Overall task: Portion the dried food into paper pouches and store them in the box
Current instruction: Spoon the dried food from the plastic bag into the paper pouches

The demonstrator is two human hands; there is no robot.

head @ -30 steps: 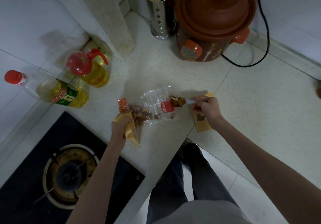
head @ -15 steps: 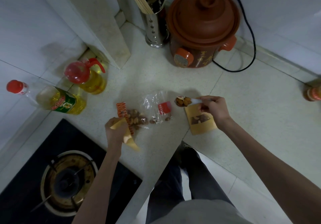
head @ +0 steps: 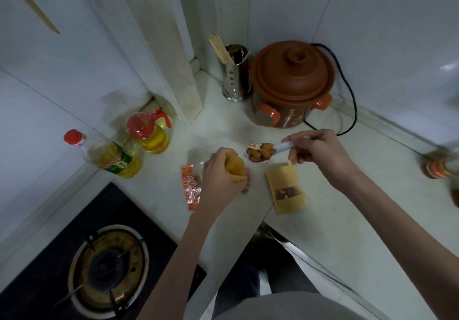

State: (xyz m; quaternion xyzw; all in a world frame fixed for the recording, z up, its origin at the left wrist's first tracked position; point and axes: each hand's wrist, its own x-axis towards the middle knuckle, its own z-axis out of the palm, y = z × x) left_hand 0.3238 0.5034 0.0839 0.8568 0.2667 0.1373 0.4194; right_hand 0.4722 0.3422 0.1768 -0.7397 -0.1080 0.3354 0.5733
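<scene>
My left hand (head: 219, 179) grips a yellow paper pouch (head: 235, 169) held open and raised above the clear plastic bag of dried food (head: 190, 188), which lies mostly hidden under the hand. My right hand (head: 315, 149) holds a white spoon (head: 283, 146) by its handle. The spoon's bowl is heaped with brown dried pieces (head: 260, 152) and hovers just right of the pouch's mouth. A second yellow pouch (head: 286, 189) with a dark window lies flat on the counter below my right hand. No box is in view.
A brown clay cooker (head: 291, 83) with a black cord stands at the back, beside a steel chopstick holder (head: 234, 76). Two oil bottles (head: 149, 132) (head: 109, 155) stand at the left, a gas burner (head: 108, 270) at bottom left, a jar (head: 439, 168) at the right edge.
My left hand lifted the pouch up off the counter and turned its mouth toward the spoon. My right hand carried the loaded spoon out of the bag and up beside the pouch.
</scene>
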